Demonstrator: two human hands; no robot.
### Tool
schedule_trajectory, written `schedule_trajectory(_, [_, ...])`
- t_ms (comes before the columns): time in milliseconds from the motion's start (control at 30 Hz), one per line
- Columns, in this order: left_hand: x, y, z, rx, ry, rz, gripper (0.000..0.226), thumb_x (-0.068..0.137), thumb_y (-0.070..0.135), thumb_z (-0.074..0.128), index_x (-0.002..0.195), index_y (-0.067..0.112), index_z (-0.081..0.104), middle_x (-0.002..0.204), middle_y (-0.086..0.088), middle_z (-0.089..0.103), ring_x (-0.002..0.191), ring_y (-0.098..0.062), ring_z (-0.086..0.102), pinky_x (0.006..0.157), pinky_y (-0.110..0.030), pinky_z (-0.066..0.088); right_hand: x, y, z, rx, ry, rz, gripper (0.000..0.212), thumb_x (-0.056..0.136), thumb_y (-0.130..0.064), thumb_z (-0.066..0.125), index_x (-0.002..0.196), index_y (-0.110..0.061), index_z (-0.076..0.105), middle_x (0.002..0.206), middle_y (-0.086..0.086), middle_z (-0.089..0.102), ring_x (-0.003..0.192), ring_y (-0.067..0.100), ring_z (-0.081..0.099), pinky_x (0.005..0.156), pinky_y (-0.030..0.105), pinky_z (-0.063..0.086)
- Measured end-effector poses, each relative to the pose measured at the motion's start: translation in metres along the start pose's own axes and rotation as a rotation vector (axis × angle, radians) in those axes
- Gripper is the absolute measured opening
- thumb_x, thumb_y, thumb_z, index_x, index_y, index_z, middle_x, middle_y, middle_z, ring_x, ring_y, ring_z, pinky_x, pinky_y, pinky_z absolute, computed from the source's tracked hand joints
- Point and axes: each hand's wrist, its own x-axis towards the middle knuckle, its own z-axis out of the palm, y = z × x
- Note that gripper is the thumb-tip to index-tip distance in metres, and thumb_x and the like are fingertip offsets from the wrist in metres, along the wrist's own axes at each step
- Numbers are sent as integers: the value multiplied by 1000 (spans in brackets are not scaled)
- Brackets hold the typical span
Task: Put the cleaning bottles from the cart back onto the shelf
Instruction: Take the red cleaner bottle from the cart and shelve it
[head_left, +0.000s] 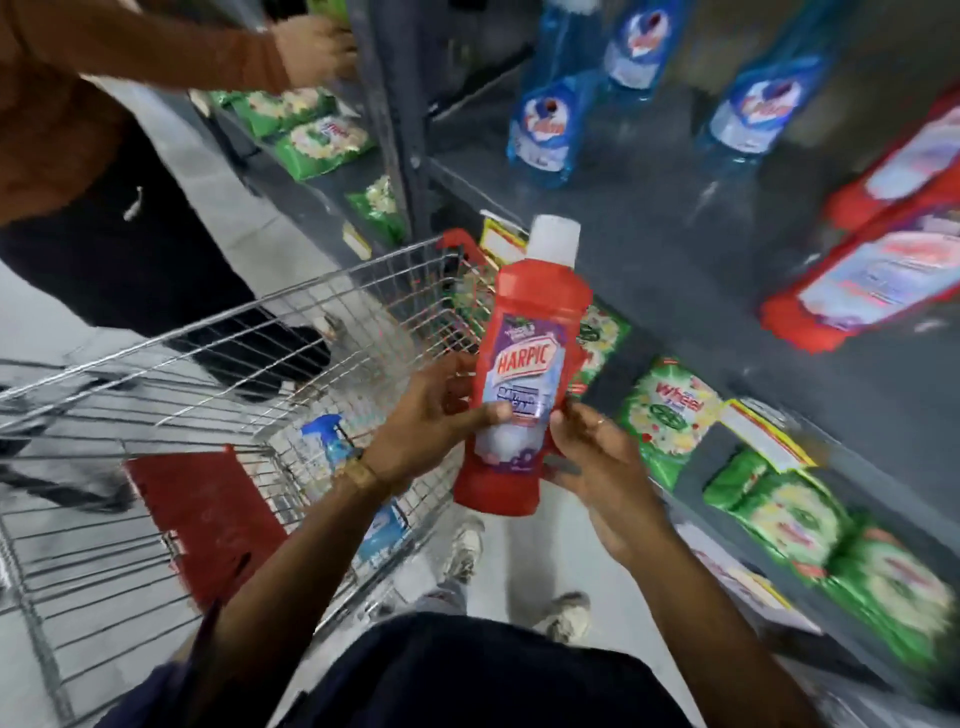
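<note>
You hold one red plastic Harpic bottle with a white cap (524, 374) in both hands, upright with a slight tilt, cap uppermost, label facing you. Your left hand (434, 421) is closed around its left side, thumb lying across the lower label. Your right hand (597, 457) grips the lower right edge, fingers wrapped behind the base. A gold-coloured wristwatch (358, 475) sits on your left wrist.

The bottle is raised above the near right corner of the silver wire shopping cart (218, 364), between the cart and the grey metal shelf (675, 249) to your right. It touches neither.

Inside the cart lies a blue spray bottle (332, 441); a red plastic flap (202, 519) rests on the child seat section.

On the grey shelf stand blue liquid bottles (550, 130), upright. Red bottles (878, 270) lie further right. Green detergent packets (670, 415) fill the lower level.

A second person in a brown sleeve (156, 52) reaches toward the shelving at the upper left.
</note>
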Motion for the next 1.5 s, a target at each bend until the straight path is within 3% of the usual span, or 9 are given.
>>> schedule_trajectory(167, [-12,4,72,14,-219,-31,15,90,6,55,103,13,57,95,1,72,81,-6,67,64,-23,57,-54,-6,-69,14,191,-17,40,82,-29,60,118,-12,63,113,12,71,94,29,69,74,35,59])
schedule_trajectory(433, [-12,4,159,47,-389,-29,20,90,7,55,108,-2,54,100,-6,72,88,-21,69,70,-35,59,-113,-4,-137,56,402,-112,35,85,-24,61,116,-9,64,104,9,73,83,18,72,65,32,57])
schedule_trajectory(600, [-10,10,207,109,-460,89,19,88,12,58,107,8,56,106,-12,70,93,-22,69,77,-42,59,-135,-10,-170,51,501,-216,24,89,-19,58,110,-11,67,99,6,76,88,24,72,72,40,60])
schedule_trajectory(767, [13,30,274,169,-579,324,23,87,15,53,108,5,51,110,-11,66,102,-16,64,87,-33,56,-142,-36,-219,82,559,-436,19,90,-9,53,103,-11,67,84,-6,77,77,11,70,67,30,58])
schedule_trajectory(867, [43,44,320,198,-617,482,30,89,15,51,108,-7,46,106,-9,65,101,-18,59,89,-44,51,-131,-62,-254,82,563,-561,28,87,-15,58,114,-8,63,93,-3,76,82,14,69,68,27,58])
schedule_trajectory(967, [72,51,357,210,-626,519,35,87,14,52,112,-8,44,106,0,65,101,-17,56,91,-42,48,-114,-82,-284,109,656,-631,45,79,-29,67,118,-7,62,110,13,71,95,22,65,74,29,58])
schedule_trajectory(1100, [99,53,380,257,-618,490,32,86,11,49,115,0,42,115,-14,58,100,-19,55,90,-36,49,-89,-92,-315,125,719,-623,35,91,-5,54,126,0,54,109,8,69,94,15,66,65,23,56])
schedule_trajectory(1233, [113,43,385,277,-600,449,24,85,17,49,109,16,45,116,-12,59,106,-23,57,96,-56,48,-79,-93,-320,128,751,-581,34,92,0,50,126,-3,53,112,3,61,75,-1,65,56,14,54])
schedule_trajectory(1500, [116,41,391,242,-564,396,19,87,24,51,105,28,49,116,-13,62,108,-25,61,95,-50,51,-68,-89,-331,68,780,-555,39,91,-4,55,130,-2,52,125,8,60,89,3,64,72,23,57])
